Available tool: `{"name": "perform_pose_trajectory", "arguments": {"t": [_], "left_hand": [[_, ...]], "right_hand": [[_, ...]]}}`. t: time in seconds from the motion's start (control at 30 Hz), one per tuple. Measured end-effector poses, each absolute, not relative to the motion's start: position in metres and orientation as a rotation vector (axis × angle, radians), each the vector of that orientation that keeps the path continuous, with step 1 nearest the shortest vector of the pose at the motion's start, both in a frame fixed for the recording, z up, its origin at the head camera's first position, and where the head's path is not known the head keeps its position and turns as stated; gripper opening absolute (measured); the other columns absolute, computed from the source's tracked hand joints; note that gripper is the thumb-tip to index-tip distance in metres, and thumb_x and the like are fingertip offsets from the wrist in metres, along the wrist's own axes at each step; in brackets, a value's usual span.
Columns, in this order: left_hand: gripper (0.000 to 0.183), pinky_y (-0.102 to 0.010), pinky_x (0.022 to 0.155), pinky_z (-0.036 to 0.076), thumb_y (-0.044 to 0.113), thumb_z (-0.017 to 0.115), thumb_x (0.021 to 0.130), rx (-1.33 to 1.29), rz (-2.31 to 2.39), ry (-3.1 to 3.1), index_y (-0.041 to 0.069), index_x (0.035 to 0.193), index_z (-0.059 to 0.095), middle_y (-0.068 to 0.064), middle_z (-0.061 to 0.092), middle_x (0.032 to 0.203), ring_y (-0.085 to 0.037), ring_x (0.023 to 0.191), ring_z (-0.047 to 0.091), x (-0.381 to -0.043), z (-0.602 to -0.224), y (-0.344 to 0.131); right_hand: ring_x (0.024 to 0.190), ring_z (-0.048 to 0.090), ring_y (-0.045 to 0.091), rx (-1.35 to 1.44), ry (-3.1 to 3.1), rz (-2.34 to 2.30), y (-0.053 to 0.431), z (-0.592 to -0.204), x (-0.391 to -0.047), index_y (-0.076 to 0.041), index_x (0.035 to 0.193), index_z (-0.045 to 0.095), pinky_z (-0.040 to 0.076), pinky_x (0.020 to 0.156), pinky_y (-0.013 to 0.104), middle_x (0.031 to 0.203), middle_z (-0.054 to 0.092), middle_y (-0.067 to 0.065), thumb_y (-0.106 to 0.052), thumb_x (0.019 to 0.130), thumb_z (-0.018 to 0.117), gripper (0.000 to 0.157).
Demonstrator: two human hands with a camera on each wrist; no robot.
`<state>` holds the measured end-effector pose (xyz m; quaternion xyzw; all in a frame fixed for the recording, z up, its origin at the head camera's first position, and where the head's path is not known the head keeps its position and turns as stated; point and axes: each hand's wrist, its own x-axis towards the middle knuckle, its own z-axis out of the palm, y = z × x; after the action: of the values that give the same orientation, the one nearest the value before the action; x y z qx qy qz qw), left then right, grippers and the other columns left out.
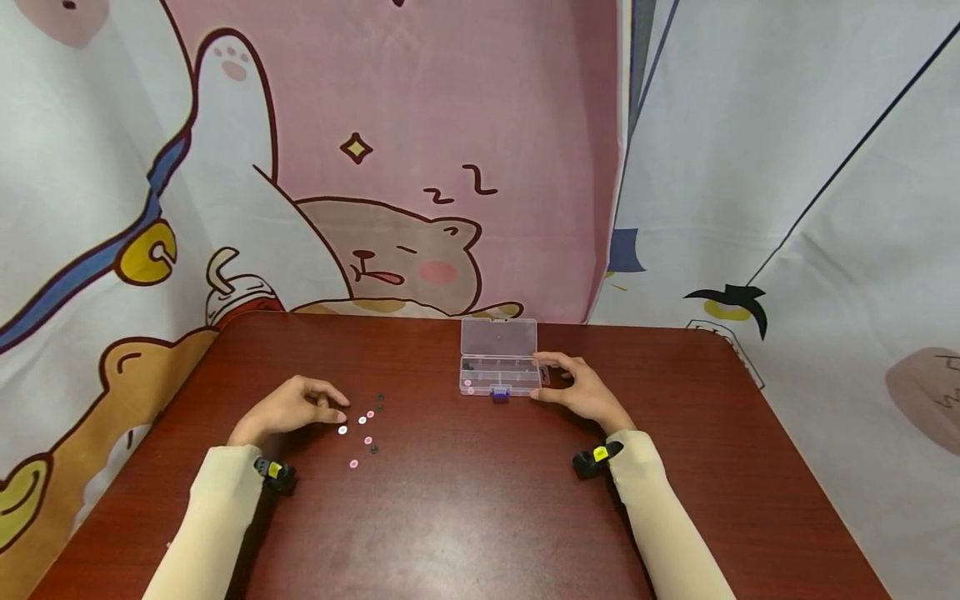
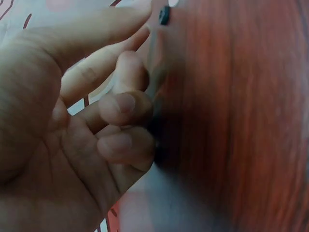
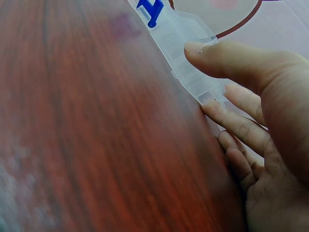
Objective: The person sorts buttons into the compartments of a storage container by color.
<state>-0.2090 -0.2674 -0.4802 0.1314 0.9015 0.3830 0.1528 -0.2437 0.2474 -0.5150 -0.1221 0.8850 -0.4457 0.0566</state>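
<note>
Low over the table's left half, my left hand (image 1: pixel 296 404) has its thumb and index finger apart, fingertips close to a white button (image 1: pixel 342 430). In the left wrist view its other fingers curl loosely, and a dark button (image 2: pixel 164 15) lies past the fingertips. Pink buttons (image 1: pixel 368 440) and more dark and white ones are scattered just right of that hand. A clear plastic compartment box (image 1: pixel 498 337) stands with its lid raised at the back. My right hand (image 1: pixel 587 393) grips its right end between thumb and fingers. Inside are pink buttons (image 1: pixel 468 385) and something dark.
The box's blue latch (image 1: pixel 500 397) faces the front of the brown wooden table (image 1: pixel 450 500). Behind the table's back edge hangs a printed cloth (image 1: pixel 487 100) with cartoon animals. Each wrist wears a small black camera (image 1: pixel 281 477).
</note>
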Motion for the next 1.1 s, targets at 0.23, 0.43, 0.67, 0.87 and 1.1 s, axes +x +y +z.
{"name": "perform_pose_trajectory", "arguments": {"t": [0.23,0.43,0.67,0.87,1.1], "left_hand": [[0.024,-0.024,0.058,0.037,0.016,0.086,0.082,0.362,1.135,2.515,0.010,0.103,0.078,0.002,0.052,0.070,-0.008,0.064,0.046,-0.2083,-0.4805,-0.2688],[0.020,-0.024,0.057,0.037,0.013,0.085,0.082,0.335,1.157,2.504,0.009,0.101,0.078,0.002,0.053,0.069,-0.009,0.062,0.046,-0.2079,-0.4832,-0.2680],[0.018,-0.024,0.058,0.036,0.014,0.085,0.083,0.333,1.148,2.522,0.010,0.099,0.078,0.003,0.052,0.069,-0.009,0.063,0.046,-0.2071,-0.4848,-0.2680],[0.016,-0.023,0.058,0.037,0.013,0.084,0.083,0.339,1.144,2.524,0.010,0.098,0.079,0.000,0.054,0.070,-0.009,0.063,0.047,-0.2064,-0.4847,-0.2675],[0.013,-0.022,0.057,0.038,0.013,0.084,0.084,0.371,1.144,2.535,0.010,0.095,0.079,0.001,0.057,0.068,-0.007,0.061,0.047,-0.2057,-0.4862,-0.2674]], "right_hand": [[0.132,0.044,0.024,-0.357,2.688,-1.339,0.2480,-0.5145,-0.2433,-0.032,0.141,0.059,0.038,0.110,0.048,0.141,0.061,-0.004,-0.044,0.080,0.087,0.068],[0.132,0.044,0.022,-0.365,2.690,-1.342,0.2488,-0.5160,-0.2443,-0.033,0.141,0.059,0.037,0.110,0.048,0.141,0.061,-0.005,-0.045,0.080,0.087,0.068],[0.130,0.046,0.023,-0.372,2.700,-1.333,0.2485,-0.5165,-0.2445,-0.034,0.140,0.059,0.038,0.110,0.047,0.140,0.061,-0.005,-0.045,0.080,0.087,0.067],[0.131,0.045,0.023,-0.359,2.706,-1.324,0.2480,-0.5163,-0.2442,-0.034,0.140,0.059,0.038,0.110,0.047,0.141,0.061,-0.005,-0.043,0.081,0.087,0.066],[0.132,0.045,0.023,-0.353,2.706,-1.323,0.2470,-0.5158,-0.2444,-0.034,0.140,0.059,0.038,0.110,0.048,0.141,0.061,-0.004,-0.042,0.081,0.087,0.066]]}}
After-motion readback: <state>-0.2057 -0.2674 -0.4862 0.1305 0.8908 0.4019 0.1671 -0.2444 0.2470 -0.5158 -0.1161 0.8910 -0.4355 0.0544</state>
